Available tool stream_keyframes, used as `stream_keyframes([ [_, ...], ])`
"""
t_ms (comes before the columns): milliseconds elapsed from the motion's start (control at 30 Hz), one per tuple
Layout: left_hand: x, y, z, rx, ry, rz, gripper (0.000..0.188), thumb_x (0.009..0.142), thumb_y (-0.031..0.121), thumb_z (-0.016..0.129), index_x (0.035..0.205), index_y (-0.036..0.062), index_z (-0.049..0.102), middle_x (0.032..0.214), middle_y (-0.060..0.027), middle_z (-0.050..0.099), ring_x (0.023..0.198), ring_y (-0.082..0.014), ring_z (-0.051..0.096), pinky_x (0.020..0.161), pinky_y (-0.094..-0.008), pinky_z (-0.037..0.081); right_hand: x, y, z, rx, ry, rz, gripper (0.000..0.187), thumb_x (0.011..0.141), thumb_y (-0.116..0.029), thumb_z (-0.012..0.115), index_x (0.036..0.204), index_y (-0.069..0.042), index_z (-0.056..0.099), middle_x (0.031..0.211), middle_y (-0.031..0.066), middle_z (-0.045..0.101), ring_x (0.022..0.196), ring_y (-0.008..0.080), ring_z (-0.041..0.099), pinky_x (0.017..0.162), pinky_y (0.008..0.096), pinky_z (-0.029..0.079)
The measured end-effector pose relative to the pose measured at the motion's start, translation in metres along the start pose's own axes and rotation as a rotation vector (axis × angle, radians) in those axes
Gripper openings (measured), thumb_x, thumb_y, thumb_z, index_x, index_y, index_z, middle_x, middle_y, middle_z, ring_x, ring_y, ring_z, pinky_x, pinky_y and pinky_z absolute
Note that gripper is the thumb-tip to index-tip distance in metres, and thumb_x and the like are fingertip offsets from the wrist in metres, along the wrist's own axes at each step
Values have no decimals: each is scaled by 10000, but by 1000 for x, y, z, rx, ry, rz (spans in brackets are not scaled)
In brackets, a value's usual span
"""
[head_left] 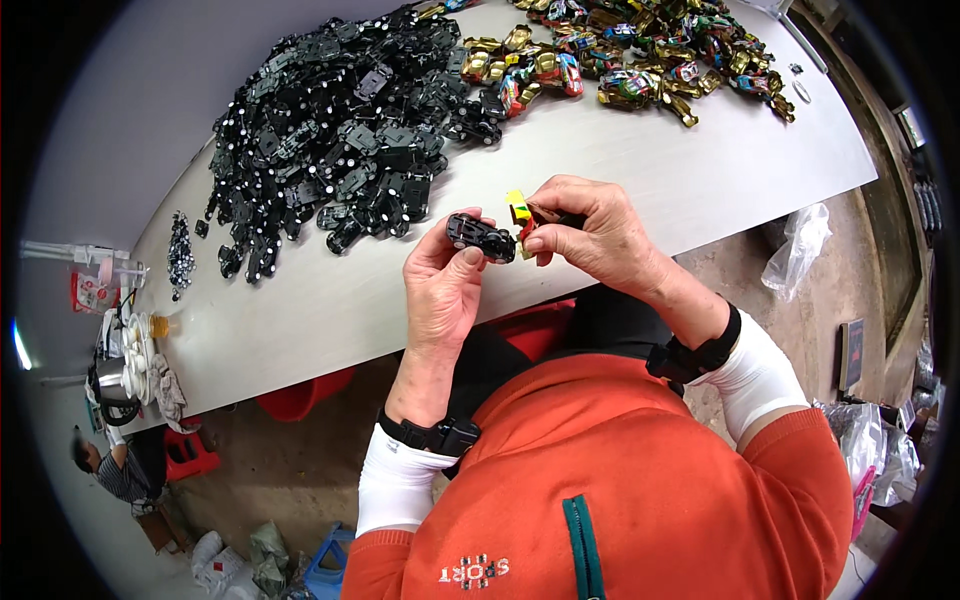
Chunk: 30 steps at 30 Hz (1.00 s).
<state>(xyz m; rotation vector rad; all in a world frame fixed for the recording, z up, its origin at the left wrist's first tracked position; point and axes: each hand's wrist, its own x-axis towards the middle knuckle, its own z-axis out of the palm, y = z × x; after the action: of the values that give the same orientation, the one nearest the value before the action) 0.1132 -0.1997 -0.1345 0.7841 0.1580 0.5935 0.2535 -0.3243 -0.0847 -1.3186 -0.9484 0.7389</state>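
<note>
My left hand (442, 285) is closed on a black toy car chassis (482, 238), thumb and fingers pinching its sides. Just right of it, my right hand (598, 232) grips a small yellow and red toy car part (518, 206) between thumb and fingers; its full shape is partly hidden. The part is at the chassis's right end, but whether the two touch I cannot tell. Both hands are over the near edge of the white table (300, 335). Beyond them lies a large heap of black toy car chassis (350, 130).
Shiny gold and multicoloured toy car bodies (640, 50) are piled at the far right. Small silvery parts (181, 255) lie in a little heap at the left. Cups and a cloth (168, 388) are by the left edge. Another person (125, 465) is at the far left.
</note>
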Motion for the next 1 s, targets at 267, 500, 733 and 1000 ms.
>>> stream_keyframes([
  [267, -3, 2, 9, 43, -5, 5, 389, 764, -18, 682, 1133, -37, 560, 1024, -111, 618, 936, -171, 593, 834, -299, 503, -4, 0, 3, -106, -11, -44, 143, 740, 33, 698, 863, 61, 630, 764, 68, 560, 618, 116, 604, 531, 239, 509],
  [500, -3, 4, 11, 139, -27, 4, 384, 739, -38, 695, 1106, -33, 583, 1002, -54, 588, 943, -157, 584, 861, -290, 491, -6, -4, 7, -228, -19, -120, 177, 722, 40, 702, 878, 44, 619, 768, 83, 574, 594, 133, 606, 508, 256, 512],
  [733, -4, 6, 17, 179, -63, 68, 372, 736, -69, 677, 1097, -32, 597, 1010, -42, 541, 948, -161, 577, 850, -279, 502, -8, -16, 13, -548, -39, -354, 494, 686, 41, 700, 1153, -66, 576, 772, 99, 574, 661, 203, 598, 568, 298, 493],
  [1000, -8, 5, 18, 281, -87, 121, 389, 755, -103, 641, 1132, -34, 578, 1041, -52, 530, 977, -160, 566, 870, -273, 495, -7, -19, 14, -611, -45, -339, 364, 728, -3, 664, 1078, -24, 569, 792, 158, 578, 707, 324, 591, 624, 375, 488],
])
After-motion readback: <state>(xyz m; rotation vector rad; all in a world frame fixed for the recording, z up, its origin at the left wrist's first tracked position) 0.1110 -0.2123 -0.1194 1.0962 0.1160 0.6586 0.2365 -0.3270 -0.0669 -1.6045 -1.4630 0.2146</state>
